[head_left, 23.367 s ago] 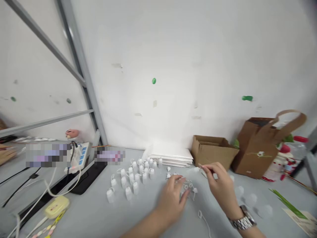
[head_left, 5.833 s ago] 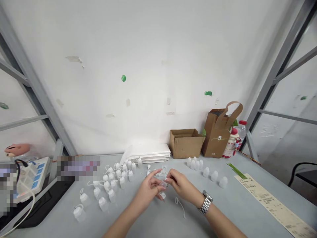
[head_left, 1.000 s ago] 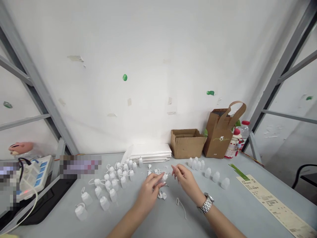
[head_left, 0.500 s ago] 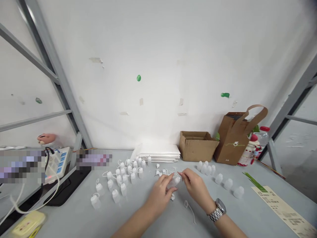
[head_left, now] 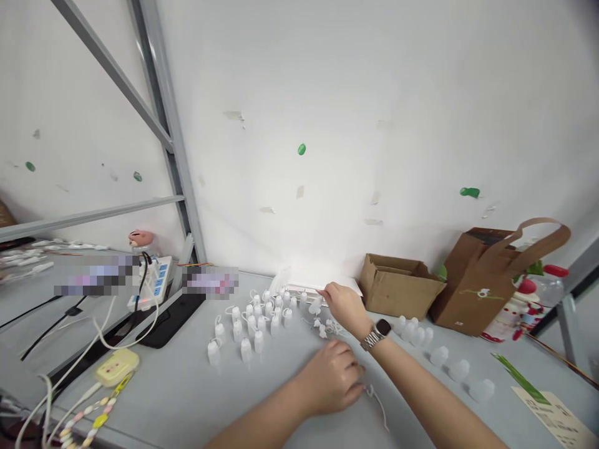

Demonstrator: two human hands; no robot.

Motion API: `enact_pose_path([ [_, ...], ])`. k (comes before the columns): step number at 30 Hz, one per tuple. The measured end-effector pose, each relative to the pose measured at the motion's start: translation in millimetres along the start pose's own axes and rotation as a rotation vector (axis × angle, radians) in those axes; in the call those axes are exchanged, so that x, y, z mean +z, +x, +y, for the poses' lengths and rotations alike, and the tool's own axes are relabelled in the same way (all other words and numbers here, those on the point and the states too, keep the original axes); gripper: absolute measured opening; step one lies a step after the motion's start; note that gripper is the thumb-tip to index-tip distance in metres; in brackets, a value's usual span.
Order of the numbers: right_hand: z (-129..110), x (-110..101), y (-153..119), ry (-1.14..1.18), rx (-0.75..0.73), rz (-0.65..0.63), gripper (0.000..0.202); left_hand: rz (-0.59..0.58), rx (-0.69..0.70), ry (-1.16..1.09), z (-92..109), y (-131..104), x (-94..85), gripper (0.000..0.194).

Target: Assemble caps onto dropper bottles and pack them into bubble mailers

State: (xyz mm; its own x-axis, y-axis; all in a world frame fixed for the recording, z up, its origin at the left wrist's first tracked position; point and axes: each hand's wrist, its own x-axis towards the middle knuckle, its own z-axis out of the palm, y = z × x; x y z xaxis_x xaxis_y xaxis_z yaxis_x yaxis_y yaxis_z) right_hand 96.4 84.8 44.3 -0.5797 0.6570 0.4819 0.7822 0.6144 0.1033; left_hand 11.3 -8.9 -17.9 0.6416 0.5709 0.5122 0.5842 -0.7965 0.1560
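In the upper middle of the work area my right hand [head_left: 345,307], with a watch on the wrist, is pinched on a small translucent bottle [head_left: 315,305]. The bottle hangs just above the table, behind some small white caps [head_left: 322,328]. Lower and closer to me, my left hand [head_left: 333,377] is over the table with its fingers loosely bent and apart; nothing shows in it. Beside its fingertips lies a white looped cord [head_left: 380,405]. To the left stand several capped bottles [head_left: 246,349] with loops.
Uncapped translucent bottles [head_left: 458,369] form a line on the right. Behind are a stack of white packets [head_left: 290,277], a cardboard box [head_left: 397,290] and a brown paper bag [head_left: 477,287]. A power strip [head_left: 161,280], a black phone-like slab [head_left: 175,318] and a yellow case [head_left: 116,366] lie left.
The view has turned left. My hands, together at the bottle before, are now apart: the right has carried it back toward the standing bottles, and the left has come nearer to me by the cord.
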Motion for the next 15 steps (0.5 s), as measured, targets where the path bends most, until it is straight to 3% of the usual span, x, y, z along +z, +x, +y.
enact_pose_path([
  [7, -17.7, 30.7, 18.7, -0.034, -0.101, -0.06, 0.024, -0.049, 0.069, 0.131, -2.6, -1.8, 3.9, 0.024],
  [15, -23.6, 41.2, 23.0, -0.055, -0.153, -0.056, 0.025, -0.043, 0.104, 0.132, -1.9, -2.3, 9.0, 0.024],
])
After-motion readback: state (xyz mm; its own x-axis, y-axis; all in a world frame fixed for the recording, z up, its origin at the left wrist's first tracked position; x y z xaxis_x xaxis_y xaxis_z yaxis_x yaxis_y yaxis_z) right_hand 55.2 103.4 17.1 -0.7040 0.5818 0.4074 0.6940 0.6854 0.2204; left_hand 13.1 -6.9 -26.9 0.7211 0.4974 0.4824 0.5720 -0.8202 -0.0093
